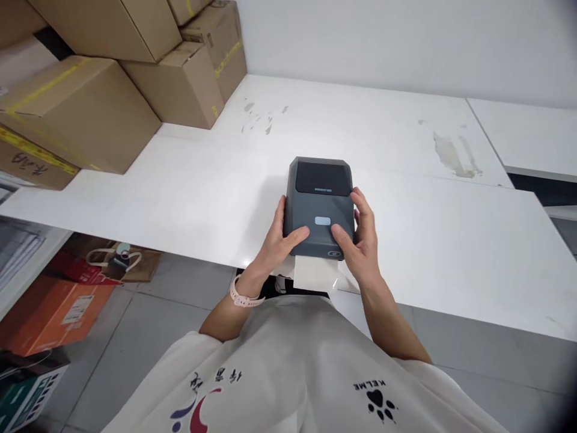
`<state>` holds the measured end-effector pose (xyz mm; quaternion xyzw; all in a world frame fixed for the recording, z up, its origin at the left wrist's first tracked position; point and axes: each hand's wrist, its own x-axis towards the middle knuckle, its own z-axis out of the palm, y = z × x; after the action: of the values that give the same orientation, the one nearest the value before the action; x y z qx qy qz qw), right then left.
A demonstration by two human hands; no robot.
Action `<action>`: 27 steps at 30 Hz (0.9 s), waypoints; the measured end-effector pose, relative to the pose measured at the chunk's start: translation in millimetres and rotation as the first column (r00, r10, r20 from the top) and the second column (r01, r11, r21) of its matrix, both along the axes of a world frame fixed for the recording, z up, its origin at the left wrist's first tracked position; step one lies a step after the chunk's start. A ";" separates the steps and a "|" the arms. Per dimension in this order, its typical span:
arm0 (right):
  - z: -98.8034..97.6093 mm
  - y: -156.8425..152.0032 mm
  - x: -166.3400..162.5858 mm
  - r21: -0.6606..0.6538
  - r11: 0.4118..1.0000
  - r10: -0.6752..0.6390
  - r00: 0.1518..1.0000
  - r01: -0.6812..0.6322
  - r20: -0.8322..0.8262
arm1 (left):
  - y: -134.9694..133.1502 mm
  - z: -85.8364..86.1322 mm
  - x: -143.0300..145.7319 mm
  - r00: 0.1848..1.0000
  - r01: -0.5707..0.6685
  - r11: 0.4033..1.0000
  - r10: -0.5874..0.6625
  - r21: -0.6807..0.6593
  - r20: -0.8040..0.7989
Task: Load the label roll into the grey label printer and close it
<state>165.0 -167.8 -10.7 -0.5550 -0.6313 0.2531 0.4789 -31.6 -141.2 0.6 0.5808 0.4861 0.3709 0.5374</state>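
Note:
A dark grey label printer (321,198) sits near the front edge of a white table (189,198). My left hand (278,240) grips its left side, thumb resting on the top. My right hand (358,237) holds its right side, thumb on the top near a small light button (323,221). A strip of white label paper (314,272) sticks out of the printer's front slot, hanging over the table edge between my wrists. A pink watch band is on my left wrist.
Stacked cardboard boxes (85,108) fill the table's back left. A second white table (527,135) stands at the right. On the tiled floor at the left are an orange box (54,313) and a bag (119,261). Stains (453,153) mark the tabletop.

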 end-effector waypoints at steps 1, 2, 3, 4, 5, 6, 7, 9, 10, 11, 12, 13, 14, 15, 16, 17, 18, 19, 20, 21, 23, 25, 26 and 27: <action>-2.1 0.1 -2.3 0.002 1.000 -0.009 1.000 0.009 -0.001 | -1.1 -3.3 2.9 1.000 0.002 1.000 -0.002 0.001 0.012; -3.7 0.4 -4.3 0.010 1.000 -0.017 1.000 0.017 0.004 | -1.5 -6.2 4.8 1.000 -0.002 1.000 0.002 0.010 0.018; -5.0 0.7 -6.1 0.017 1.000 -0.026 1.000 0.026 0.011 | -1.3 -8.7 5.8 1.000 -0.009 1.000 0.008 0.023 0.022; -6.0 0.8 -7.5 0.026 0.999 -0.037 0.999 0.036 0.021 | -1.4 -10.8 6.0 0.999 -0.015 0.999 0.014 0.035 0.029; -6.9 0.9 -8.4 0.033 0.999 -0.045 0.998 0.044 0.032 | -2.2 -12.9 5.6 0.999 -0.023 0.999 0.021 0.044 0.036; -7.7 0.8 -8.8 0.038 0.998 -0.050 0.998 0.049 0.037 | -4.7 -15.0 4.7 0.998 -0.039 0.998 0.037 0.050 0.044; -8.4 0.8 -8.9 0.041 0.998 -0.051 0.998 0.049 0.033 | -9.3 -17.4 3.5 0.997 -0.071 0.996 0.068 0.056 0.043; -9.6 0.9 -8.4 0.053 0.997 -0.048 0.999 0.047 0.018 | -25.7 -23.1 0.6 0.980 -0.196 0.978 0.197 0.065 -0.013; -10.1 1.1 -8.0 0.060 0.997 -0.048 0.999 0.047 0.014 | -36.6 -26.1 -0.8 0.960 -0.269 0.961 0.273 0.062 -0.063; -10.6 1.4 -7.6 0.064 0.997 -0.049 0.999 0.048 0.017 | -48.2 -29.0 -2.1 0.934 -0.334 0.941 0.338 0.052 -0.119; -11.0 1.6 -7.3 0.066 0.997 -0.053 0.998 0.051 0.028 | -59.2 -31.3 -2.8 0.919 -0.363 0.932 0.360 0.008 -0.159; -11.3 1.8 -7.3 0.066 0.996 -0.060 0.997 0.057 0.044 | -68.6 -32.9 -3.1 0.941 -0.313 0.947 0.299 -0.070 -0.158; -11.4 1.7 -7.4 0.066 0.996 -0.067 0.996 0.063 0.058 | -75.5 -33.6 -2.6 0.970 -0.232 0.958 0.216 -0.167 -0.111; -11.3 1.4 -7.9 0.066 0.995 -0.073 0.995 0.068 0.069 | -79.4 -33.1 -1.6 0.992 -0.126 0.954 0.124 -0.272 -0.026; -11.0 0.8 -8.5 0.067 0.995 -0.077 0.994 0.072 0.077 | -80.4 -31.5 -0.2 0.996 -0.010 0.931 0.044 -0.366 0.084; -10.5 0.0 -9.3 0.073 0.994 -0.083 0.993 0.077 0.083 | -79.2 -28.9 1.2 0.982 0.084 0.897 0.000 -0.434 0.190; -10.0 -1.1 -10.1 0.080 0.994 -0.087 0.992 0.080 0.089 | -76.5 -25.6 2.4 0.961 0.146 0.867 -0.011 -0.476 0.275; -9.5 -2.3 -10.9 0.092 0.992 -0.092 0.991 0.083 0.097 | -73.3 -21.8 2.9 0.944 0.185 0.850 -0.014 -0.494 0.329; -9.4 -3.3 -11.4 0.114 0.990 -0.100 0.989 0.088 0.108 | -70.5 -18.0 2.7 0.935 0.209 0.846 -0.026 -0.490 0.354; -9.6 -3.9 -11.6 0.147 0.985 -0.110 0.985 0.090 0.130 | -68.5 -14.7 1.5 0.933 0.224 0.854 -0.049 -0.469 0.357; -10.8 -3.4 -10.7 0.236 0.969 -0.129 0.967 0.076 0.222 | -67.8 -10.5 -3.1 0.941 0.246 0.882 -0.118 -0.401 0.317; -11.1 -0.4 -8.2 0.341 0.939 -0.179 0.920 0.053 0.349 | -69.3 -10.3 -9.1 0.952 0.261 0.908 -0.186 -0.326 0.245; -10.2 1.8 -6.5 0.386 0.922 -0.208 0.888 0.037 0.411 | -69.7 -11.3 -11.9 0.965 0.223 0.934 -0.171 -0.278 0.200; -8.5 4.0 -4.7 0.421 0.907 -0.230 0.855 0.015 0.464 | -69.2 -12.8 -14.2 0.983 0.139 0.966 -0.107 -0.217 0.151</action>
<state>160.3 -163.8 -19.2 -0.5310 -0.7349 -0.0676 0.4164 -45.7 -210.4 -12.2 0.5178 0.4497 0.3183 0.6545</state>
